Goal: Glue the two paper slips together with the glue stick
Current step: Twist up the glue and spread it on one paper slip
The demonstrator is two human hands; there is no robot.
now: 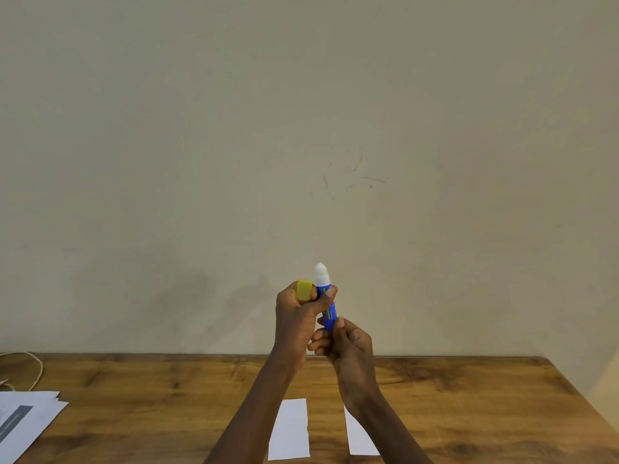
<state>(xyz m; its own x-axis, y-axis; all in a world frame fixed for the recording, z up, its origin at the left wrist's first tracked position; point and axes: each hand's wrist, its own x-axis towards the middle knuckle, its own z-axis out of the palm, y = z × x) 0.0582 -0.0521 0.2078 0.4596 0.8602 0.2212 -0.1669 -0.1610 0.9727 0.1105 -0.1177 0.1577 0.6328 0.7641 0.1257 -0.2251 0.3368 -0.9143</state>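
Observation:
A blue glue stick with its white glue tip exposed stands upright in the air above the table. My left hand holds the yellow cap in its fingers, and its thumb presses on the blue tube. My right hand grips the tube's lower end from below. Two white paper slips lie side by side on the wooden table: the left slip is fully visible, the right slip is partly hidden by my right forearm.
A stack of white printed sheets lies at the table's left edge. A pale cord loops at the back left corner. A plain beige wall stands behind the table. The table's right edge slants in at the far right.

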